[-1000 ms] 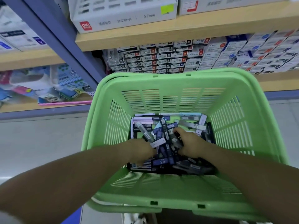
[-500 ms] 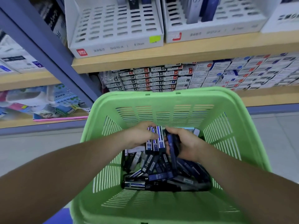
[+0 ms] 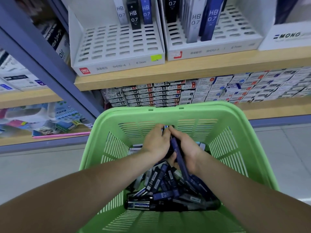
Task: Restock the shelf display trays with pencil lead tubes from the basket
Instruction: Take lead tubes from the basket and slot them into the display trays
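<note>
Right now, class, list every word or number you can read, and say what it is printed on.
"HB 0.7": upright tubes in both trays.
"deli", "SH210-A", "0.7mm": left tray front.
"SH213-A": right tray front.
"MONO": white box.
"HB 0.7": blue tube in the basket.
Print on the stacked small boxes: too blurred to read.

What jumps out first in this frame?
The bright green basket fills the lower centre. Inside it the left hand and right hand meet around a clutch of dark blue pencil lead tubes, above a loose pile of more. On the shelf above, the left white display tray shows mostly empty slots, with only three HB 0.7 tubes standing at its back.
</note>
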Demonstrator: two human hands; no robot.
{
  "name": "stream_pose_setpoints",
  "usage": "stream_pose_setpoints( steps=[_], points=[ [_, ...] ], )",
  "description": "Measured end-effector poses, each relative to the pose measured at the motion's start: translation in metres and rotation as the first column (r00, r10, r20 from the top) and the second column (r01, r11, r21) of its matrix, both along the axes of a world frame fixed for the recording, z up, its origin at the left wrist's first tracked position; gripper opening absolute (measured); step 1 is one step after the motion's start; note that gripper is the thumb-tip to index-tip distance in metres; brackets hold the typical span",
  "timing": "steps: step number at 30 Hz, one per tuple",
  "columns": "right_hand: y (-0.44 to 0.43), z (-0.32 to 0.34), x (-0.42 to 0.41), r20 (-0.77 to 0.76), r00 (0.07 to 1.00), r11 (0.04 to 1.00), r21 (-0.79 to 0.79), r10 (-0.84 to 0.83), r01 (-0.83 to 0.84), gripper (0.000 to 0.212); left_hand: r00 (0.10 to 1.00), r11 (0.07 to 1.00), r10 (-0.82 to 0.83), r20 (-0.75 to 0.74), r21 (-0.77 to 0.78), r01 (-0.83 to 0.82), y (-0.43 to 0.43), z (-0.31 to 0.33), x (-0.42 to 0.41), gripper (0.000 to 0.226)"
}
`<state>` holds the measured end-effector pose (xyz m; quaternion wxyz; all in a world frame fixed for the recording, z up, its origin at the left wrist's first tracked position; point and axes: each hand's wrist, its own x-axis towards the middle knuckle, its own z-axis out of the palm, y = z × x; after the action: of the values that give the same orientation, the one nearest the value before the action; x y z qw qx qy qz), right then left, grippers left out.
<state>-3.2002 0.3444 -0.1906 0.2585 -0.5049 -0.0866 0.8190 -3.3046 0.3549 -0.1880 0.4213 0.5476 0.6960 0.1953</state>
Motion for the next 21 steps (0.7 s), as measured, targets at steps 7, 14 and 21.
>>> stream_pose_setpoints(
  steps=[7,14,21],
  points=[
    [-0.003,0.015,0.017,-0.088,0.992,0.994,0.073,0.086,-0.08,0.037,0.983,1.0,0.001,0.185,0.024,-0.006,0.002,0.012,-0.01,0.015],
    [-0.006,0.026,0.025,-0.076,0.971,0.961,0.177,0.227,-0.211,0.013,0.945,0.984,0.124,0.304,-0.163,-0.077,0.003,0.034,-0.034,0.027],
    [-0.007,0.063,0.029,0.118,0.895,0.822,0.358,0.431,-0.443,0.034,0.918,0.939,0.148,0.367,-0.342,-0.014,0.008,0.082,-0.058,0.027]
  ],
)
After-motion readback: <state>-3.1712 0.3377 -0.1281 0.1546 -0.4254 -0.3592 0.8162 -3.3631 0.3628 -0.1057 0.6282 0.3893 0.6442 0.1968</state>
